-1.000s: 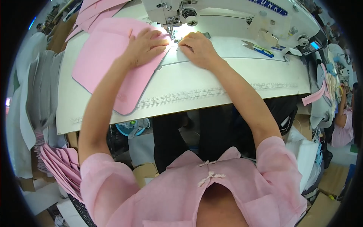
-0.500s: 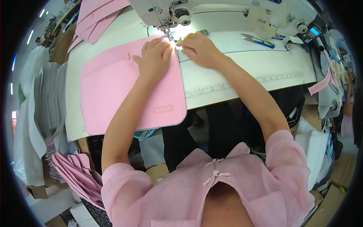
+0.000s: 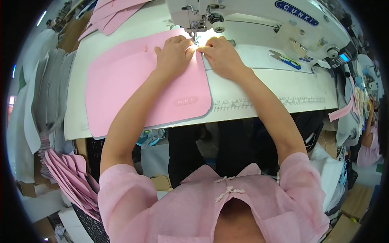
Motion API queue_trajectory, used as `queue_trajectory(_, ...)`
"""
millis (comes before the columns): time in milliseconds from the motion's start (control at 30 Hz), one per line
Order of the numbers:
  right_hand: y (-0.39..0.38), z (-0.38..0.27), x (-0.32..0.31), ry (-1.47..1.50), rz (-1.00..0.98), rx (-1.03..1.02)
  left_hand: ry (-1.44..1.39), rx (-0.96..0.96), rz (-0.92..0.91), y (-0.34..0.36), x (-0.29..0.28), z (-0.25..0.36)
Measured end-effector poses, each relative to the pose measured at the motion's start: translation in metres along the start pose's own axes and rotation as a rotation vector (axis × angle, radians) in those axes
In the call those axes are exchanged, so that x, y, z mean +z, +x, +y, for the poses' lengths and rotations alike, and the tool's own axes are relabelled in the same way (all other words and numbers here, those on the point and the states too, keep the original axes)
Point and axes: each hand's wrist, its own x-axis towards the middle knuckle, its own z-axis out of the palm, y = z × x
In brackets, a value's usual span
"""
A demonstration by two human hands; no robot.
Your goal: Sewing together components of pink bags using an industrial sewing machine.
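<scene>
A large pink panel [image 3: 121,89] with rounded corners and a small oval patch lies on the white sewing table. Its far right edge is at the needle and presser foot of a white sewing machine [image 3: 251,28], under a bright lamp. My left hand [image 3: 174,56] rests on the panel, fingers spread and bent over it, the little finger held apart. At the panel's right edge, just beside the needle, my right hand [image 3: 225,58] pinches the edge between thumb and curled fingers. Glare partly hides the fingertips and the edge there.
Pink pieces [image 3: 117,16] are stacked at the far left of the table. Snips [image 3: 285,60] with a blue and green handle lie at the right. Grey sheets [image 3: 52,93] stand beside the table, and more pink pieces [image 3: 73,178] hang at lower left. A control box [image 3: 340,59] sits far right.
The panel has slid away from me past the needle, its near edge now back on the table. My right thumb has come onto the panel's edge. The whole view has shifted slightly.
</scene>
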Motion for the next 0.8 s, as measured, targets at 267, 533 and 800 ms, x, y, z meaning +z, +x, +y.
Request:
queue_trajectory(267, -0.012, -0.002, -0.007, 0.015, 0.063, -0.085, 0.32, 0.246, 0.335, 0.008, 0.004, -0.004)
queue_trajectory(533, -0.079, -0.032, -0.048, 0.162, -0.104, -0.186, -0.181, 0.379, -0.075, -0.082, -0.061, 0.045)
queue_trajectory(800, -0.086, -0.04, -0.045, 0.089, -0.051, -0.238, -0.119, 0.313, -0.174, -0.095, -0.068, 0.045)
